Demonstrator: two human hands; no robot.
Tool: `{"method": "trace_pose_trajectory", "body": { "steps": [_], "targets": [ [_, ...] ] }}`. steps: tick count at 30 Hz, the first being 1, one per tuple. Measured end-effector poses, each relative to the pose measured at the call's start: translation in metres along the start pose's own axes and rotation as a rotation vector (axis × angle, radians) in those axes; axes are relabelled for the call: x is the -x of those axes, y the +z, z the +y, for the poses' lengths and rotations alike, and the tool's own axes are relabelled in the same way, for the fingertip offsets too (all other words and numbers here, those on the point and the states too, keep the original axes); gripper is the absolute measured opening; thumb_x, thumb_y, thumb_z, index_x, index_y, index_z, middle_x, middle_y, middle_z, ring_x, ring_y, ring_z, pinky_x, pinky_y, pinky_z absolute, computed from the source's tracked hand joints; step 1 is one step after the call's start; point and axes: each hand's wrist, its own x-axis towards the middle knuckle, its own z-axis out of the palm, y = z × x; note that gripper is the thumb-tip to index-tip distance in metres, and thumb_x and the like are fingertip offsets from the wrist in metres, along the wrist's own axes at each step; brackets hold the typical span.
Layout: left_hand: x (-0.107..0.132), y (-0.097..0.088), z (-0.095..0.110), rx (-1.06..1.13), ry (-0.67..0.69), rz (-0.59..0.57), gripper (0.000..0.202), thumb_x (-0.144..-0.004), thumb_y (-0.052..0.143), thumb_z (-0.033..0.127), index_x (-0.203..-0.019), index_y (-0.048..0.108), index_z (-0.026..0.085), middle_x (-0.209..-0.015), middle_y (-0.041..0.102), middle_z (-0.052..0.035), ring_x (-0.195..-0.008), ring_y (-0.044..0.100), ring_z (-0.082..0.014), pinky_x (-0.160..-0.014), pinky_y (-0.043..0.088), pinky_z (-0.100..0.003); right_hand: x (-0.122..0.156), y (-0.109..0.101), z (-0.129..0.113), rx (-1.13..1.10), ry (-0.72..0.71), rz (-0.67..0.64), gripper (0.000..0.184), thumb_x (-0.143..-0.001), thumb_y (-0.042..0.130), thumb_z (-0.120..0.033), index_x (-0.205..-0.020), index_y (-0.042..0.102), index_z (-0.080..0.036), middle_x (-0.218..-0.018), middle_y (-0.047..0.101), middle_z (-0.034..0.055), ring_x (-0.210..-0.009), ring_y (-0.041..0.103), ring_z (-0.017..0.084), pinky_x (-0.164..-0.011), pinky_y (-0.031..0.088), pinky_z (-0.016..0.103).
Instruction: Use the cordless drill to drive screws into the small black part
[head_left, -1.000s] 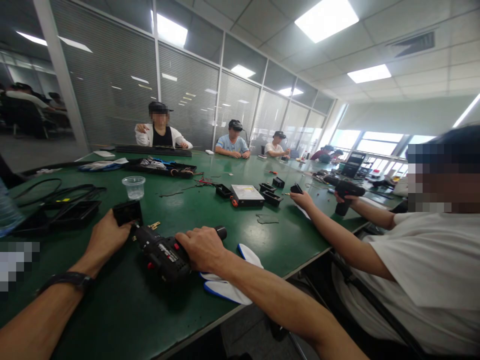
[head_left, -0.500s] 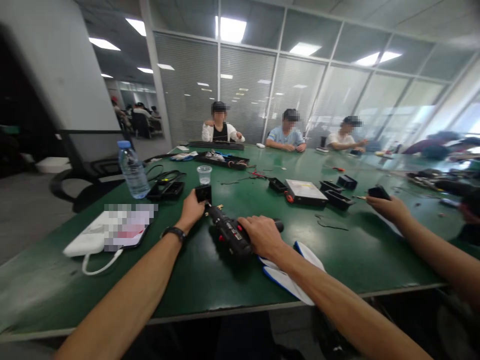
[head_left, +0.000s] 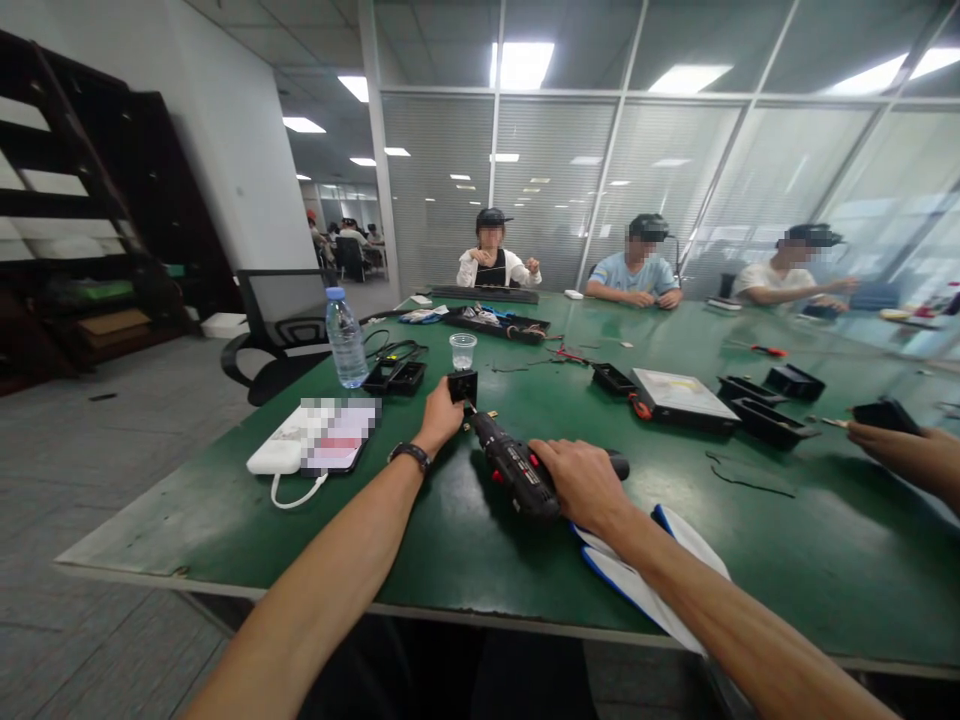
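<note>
My right hand (head_left: 581,483) is wrapped round the grip of a black cordless drill (head_left: 514,468) that lies on the green table (head_left: 465,530), its nose pointing away from me. The drill's tip meets a small black plastic box (head_left: 463,385), which my left hand (head_left: 440,415) holds upright from the left side. A watch (head_left: 409,454) is on my left wrist. White and blue gloves (head_left: 645,580) lie under my right forearm.
A water bottle (head_left: 346,338), a clear cup (head_left: 463,350), black trays (head_left: 395,376) and a white power bank with phone (head_left: 315,440) lie left. A flat metal drive (head_left: 681,396) and more black boxes (head_left: 765,420) lie right. A neighbour's hand (head_left: 892,445) holds a black box; three people sit opposite.
The view has swung left, so the neighbour on my right has almost left the picture. Both my hands keep their hold on the drill and the black box.
</note>
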Motion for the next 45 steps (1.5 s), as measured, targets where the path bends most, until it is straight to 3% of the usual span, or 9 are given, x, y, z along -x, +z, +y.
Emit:
{"method": "trace_pose_trajectory", "body": {
  "steps": [45],
  "targets": [
    [-0.0026, 0.0052, -0.0069, -0.008, 0.026, 0.044, 0.033, -0.077, 0.062, 0.011, -0.11, 0.061, 0.018, -0.109, 0.071, -0.0104, -0.103, 0.066, -0.0227, -0.088, 0.049, -0.03, 0.0007, 0.0023, 0.0006, 0.016, -0.012, 0.029, 0.032, -0.086, 0.055, -0.025, -0.118, 0.057, -0.023, -0.1, 0.07, 0.007, -0.085, 0.063, 0.022, -0.072, 0.035, 0.032]
  ]
}}
